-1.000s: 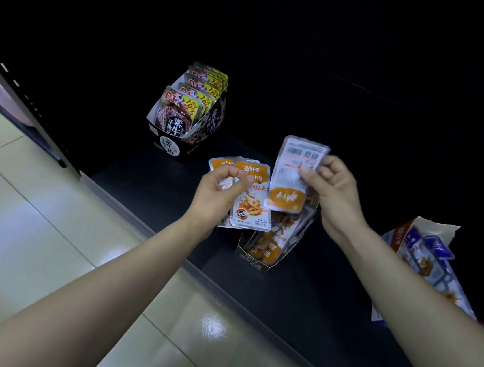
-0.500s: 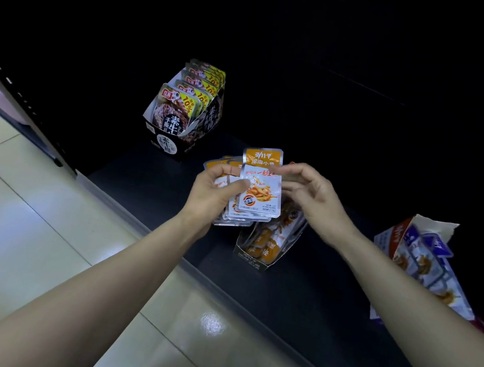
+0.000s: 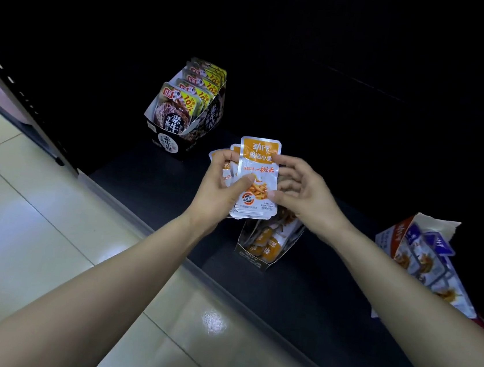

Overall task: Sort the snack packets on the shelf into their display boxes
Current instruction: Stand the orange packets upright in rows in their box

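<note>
Flipped face-up since a second ago, the packet (image 3: 259, 167) that the right hand (image 3: 302, 196) held apart now lies at the front of the stack (image 3: 228, 163) in the left hand (image 3: 219, 186). Nearest is pale tiled floor (image 3: 32, 235), then the dark shelf (image 3: 312, 297). On it stands an orange box (image 3: 260, 248) with a few orange packets inside, directly under the hands. The hands are close together above it: the left grips the stack, thumb pressed on the front packet, while the right pinches that packet's right edge between forefinger and thumb. To the right a white-and-blue box (image 3: 425, 258) leans, blue packets in it. Farthest back and to the left, a black box (image 3: 172, 145) holds a row of upright packets.
</note>
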A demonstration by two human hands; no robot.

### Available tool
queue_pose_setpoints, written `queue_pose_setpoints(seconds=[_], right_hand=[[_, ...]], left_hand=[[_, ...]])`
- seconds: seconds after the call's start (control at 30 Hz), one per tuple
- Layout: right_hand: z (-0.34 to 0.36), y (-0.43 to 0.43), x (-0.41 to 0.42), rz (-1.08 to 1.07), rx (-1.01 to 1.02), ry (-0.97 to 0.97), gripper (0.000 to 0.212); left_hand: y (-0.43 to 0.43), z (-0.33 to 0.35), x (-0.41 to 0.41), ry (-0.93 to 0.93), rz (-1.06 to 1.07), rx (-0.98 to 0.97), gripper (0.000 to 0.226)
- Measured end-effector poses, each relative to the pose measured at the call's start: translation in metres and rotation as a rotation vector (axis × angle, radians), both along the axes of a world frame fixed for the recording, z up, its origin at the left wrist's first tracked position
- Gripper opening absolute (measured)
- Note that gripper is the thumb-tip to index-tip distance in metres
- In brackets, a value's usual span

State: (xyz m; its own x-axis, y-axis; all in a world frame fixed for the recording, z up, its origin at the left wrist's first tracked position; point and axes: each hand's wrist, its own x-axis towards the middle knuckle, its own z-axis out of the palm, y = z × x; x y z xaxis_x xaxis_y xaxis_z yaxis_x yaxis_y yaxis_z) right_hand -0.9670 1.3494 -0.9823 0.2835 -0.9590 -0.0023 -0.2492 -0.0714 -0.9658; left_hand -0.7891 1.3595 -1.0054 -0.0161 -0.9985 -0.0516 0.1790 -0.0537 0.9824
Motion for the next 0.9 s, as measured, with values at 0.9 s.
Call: queue_pose_setpoints(seconds=[0.9], right_hand=[[-0.035, -0.013, -0.056, 0.119, -0.6, 0.709, 0.02]], left_hand=[[0.0, -0.006, 0.009, -0.042, 0.091, 0.057, 0.026]])
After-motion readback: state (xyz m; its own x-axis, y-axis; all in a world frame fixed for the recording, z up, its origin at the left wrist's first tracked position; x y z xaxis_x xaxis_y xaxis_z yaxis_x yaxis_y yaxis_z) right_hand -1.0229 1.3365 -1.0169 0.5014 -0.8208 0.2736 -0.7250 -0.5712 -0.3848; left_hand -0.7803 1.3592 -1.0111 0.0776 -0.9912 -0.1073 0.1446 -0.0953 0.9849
